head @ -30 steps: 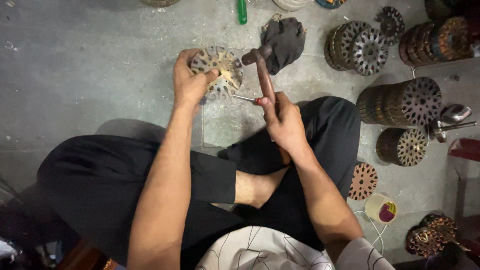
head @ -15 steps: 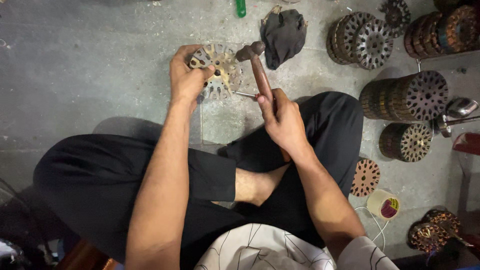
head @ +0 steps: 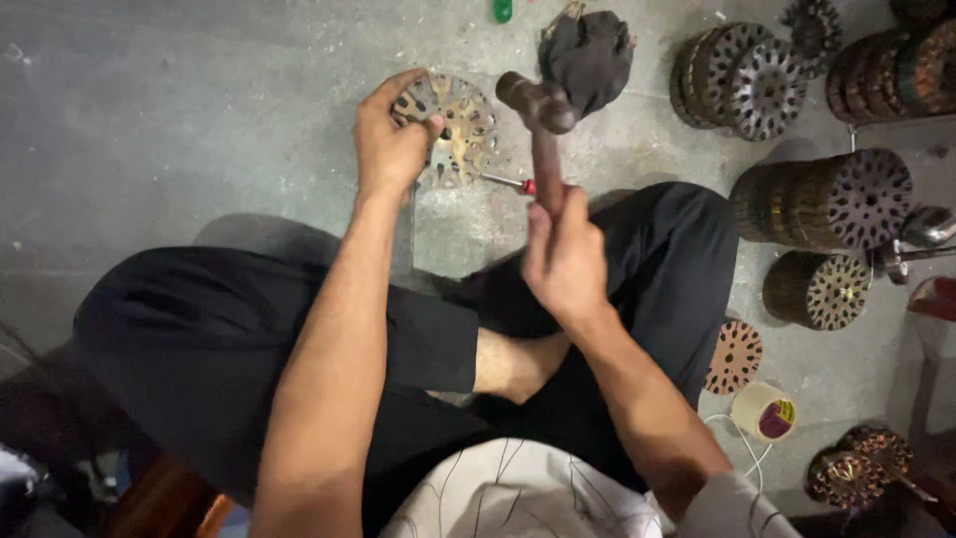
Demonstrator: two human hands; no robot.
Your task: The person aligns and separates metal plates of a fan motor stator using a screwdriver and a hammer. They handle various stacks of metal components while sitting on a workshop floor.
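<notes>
I sit cross-legged on a concrete floor. My left hand point(head: 390, 141) holds the left edge of a round slotted metal disc point(head: 460, 125) lying flat on the floor. My right hand point(head: 563, 254) grips the wooden handle of a hammer point(head: 539, 108), whose dark head is raised just right of the disc. A thin tool with a red handle point(head: 510, 182) lies beside the disc's lower right edge, below the hammer head.
A dark cloth point(head: 588, 55) lies behind the hammer. Stacks of slotted metal discs point(head: 832, 199) stand at right, with more at the far right point(head: 742, 65). A single disc point(head: 735, 356) and a tape roll point(head: 764, 411) lie by my right knee.
The hammer head has swung up and to the right, away from the disc. My left hand stays on the disc's edge.
</notes>
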